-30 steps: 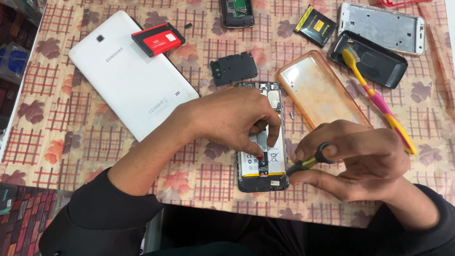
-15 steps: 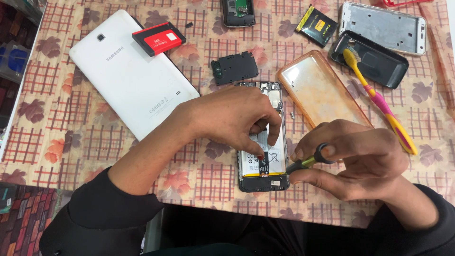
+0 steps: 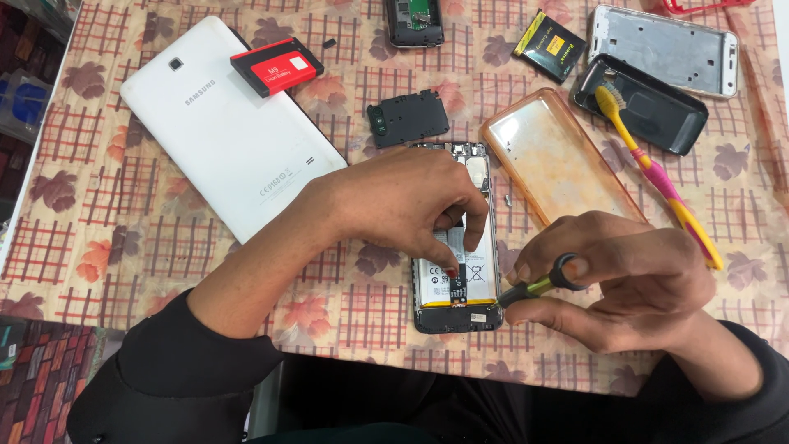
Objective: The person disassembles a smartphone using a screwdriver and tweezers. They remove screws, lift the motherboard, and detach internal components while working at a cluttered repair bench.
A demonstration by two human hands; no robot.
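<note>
**Opened phone pinned flat, screwdriver at its lower edge**

The phone (image 3: 457, 247) lies back-off near the table's (image 3: 164, 271) front edge: light, stiff, its exposed innards look fragile, best held by the frame. The left hand (image 3: 403, 205) presses curled fingertips onto its battery. The right hand (image 3: 625, 279) is closed around a screwdriver (image 3: 538, 286), tip at the phone's side.

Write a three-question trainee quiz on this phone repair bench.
1. True or false: the left hand presses on the opened phone.
2. What does the right hand hold? A) toothbrush B) screwdriver C) red battery
3. What lies in the black back cover?

Key:
1. True.
2. B: the screwdriver, tip at the phone's lower end.
3. The head of the yellow and pink toothbrush.
</note>
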